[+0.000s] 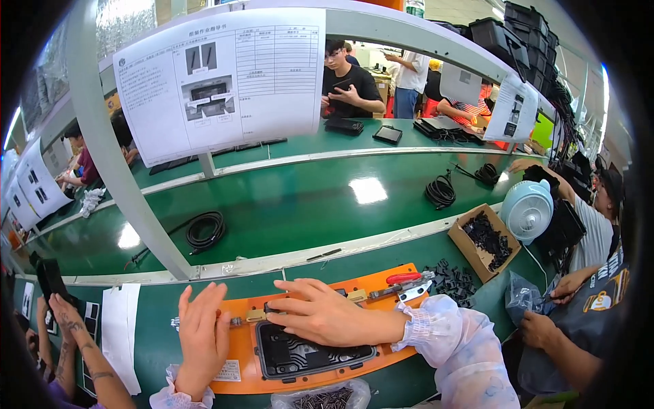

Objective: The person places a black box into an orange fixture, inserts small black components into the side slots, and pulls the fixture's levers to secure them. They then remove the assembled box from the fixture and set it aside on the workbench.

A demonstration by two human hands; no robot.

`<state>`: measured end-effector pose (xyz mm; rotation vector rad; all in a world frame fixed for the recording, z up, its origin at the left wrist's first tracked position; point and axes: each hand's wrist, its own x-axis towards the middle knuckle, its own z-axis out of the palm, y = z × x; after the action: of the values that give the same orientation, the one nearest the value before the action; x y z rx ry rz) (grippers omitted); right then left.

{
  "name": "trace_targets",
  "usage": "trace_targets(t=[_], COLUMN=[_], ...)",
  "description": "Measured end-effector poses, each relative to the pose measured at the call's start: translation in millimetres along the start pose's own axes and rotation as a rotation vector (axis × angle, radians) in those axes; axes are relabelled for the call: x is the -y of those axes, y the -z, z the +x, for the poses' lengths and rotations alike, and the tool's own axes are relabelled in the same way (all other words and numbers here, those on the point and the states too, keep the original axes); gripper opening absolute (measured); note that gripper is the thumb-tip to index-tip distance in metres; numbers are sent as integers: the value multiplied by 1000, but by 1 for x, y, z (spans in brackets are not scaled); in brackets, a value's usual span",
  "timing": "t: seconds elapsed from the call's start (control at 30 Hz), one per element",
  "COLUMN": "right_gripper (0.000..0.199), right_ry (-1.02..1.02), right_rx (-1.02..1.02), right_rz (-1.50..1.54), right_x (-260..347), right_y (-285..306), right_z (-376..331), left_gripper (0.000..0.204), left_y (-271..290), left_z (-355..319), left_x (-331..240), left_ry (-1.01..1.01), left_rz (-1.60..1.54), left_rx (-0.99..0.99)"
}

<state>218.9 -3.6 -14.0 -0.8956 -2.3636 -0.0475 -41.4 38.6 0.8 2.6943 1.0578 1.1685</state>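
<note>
An orange fixture board (238,387) lies on the bench in front of me, with a black rectangular housing (300,365) set in its middle. My right hand (323,315) reaches across the housing's upper part, palm down with fingers stretched; whether the fingertips press on it is hard to tell. My left hand (204,334) is upright at the board's left side, fingers extended and nothing in them. Beside the right wrist stands a toggle clamp with a red handle (404,278). Brass-coloured blocks (256,315) sit at the housing's upper edge. The left clamp is partly hidden by my left hand.
A bag of screws (320,399) lies at the near edge. Small black parts (451,283) are heaped right of the board, by a cardboard box (484,243) and a fan (528,211). White paper (121,334) lies left. A metal post (122,157) rises ahead; co-workers sit on both sides.
</note>
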Motion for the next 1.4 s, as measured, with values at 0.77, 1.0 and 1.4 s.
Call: trace_targets(t=[0.77, 1.0, 1.4], right_gripper=[38, 12, 24], right_ry=[-240, -568, -1387], right_rx=[-55, -434, -424], right_rz=[-752, -899, -389], right_x=[1, -3, -79], right_y=[76, 139, 148], right_z=[-29, -73, -221], left_gripper=[38, 30, 27], left_y=[33, 64, 48], left_z=[3, -17, -84], left_x=[31, 109, 156], left_ry=[3, 424, 557], left_rz=[320, -23, 22], left_rx=[-413, -601, -412])
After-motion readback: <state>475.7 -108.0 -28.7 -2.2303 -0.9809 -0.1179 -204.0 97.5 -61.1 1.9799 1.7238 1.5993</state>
